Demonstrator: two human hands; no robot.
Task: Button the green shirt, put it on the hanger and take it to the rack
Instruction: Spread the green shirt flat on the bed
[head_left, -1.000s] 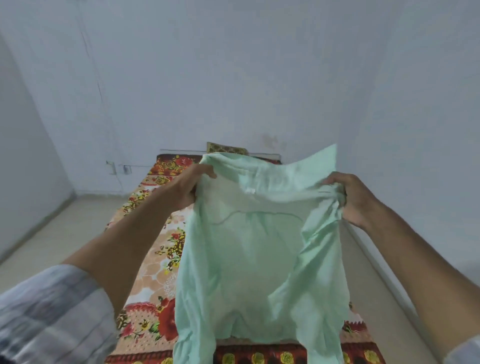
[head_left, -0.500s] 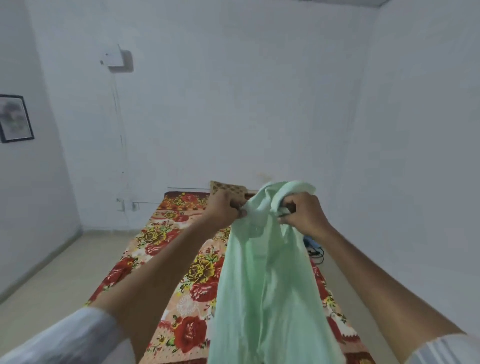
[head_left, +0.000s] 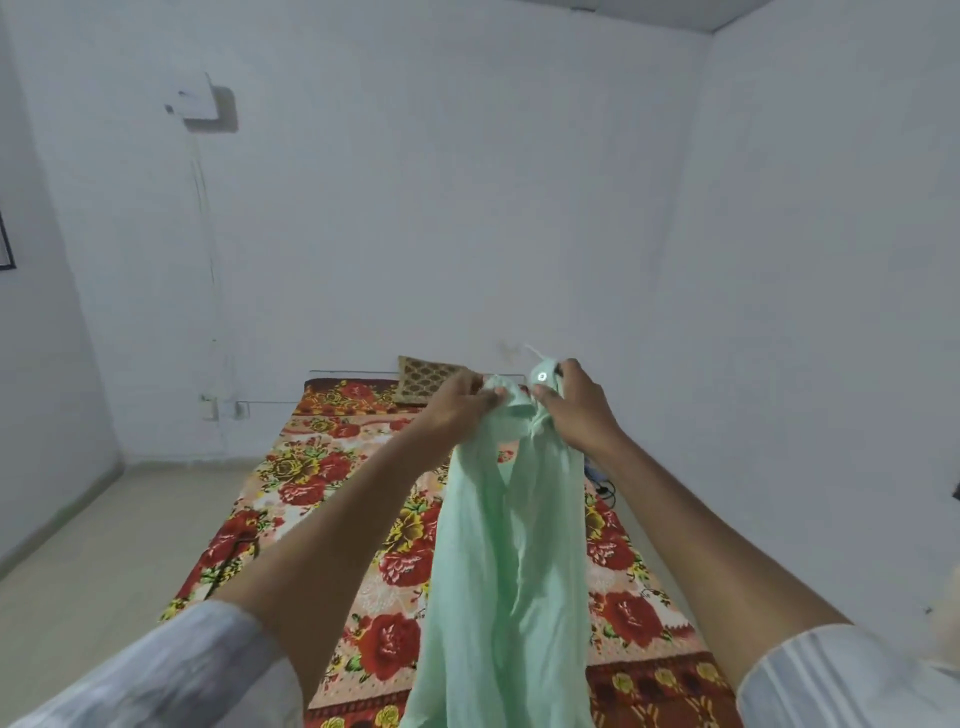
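A pale green shirt (head_left: 509, 545) hangs in the air from its collar, draping down over the bed. My left hand (head_left: 457, 405) pinches the left side of the collar. Close beside it, my right hand (head_left: 576, 410) grips the right side of the collar, where a small white button (head_left: 541, 376) shows above the thumb. The two hands nearly touch. No hanger or rack is in view.
A mattress with a red and yellow floral cover (head_left: 332, 483) lies on the floor below the shirt, a patterned cushion (head_left: 426, 376) at its far end. White walls close in behind and on the right. Dark cables (head_left: 602, 486) lie beside the mattress.
A second ago my hands held the shirt spread wide. They have come together at the collar, so the shirt now hangs narrow. The view has tilted upward.
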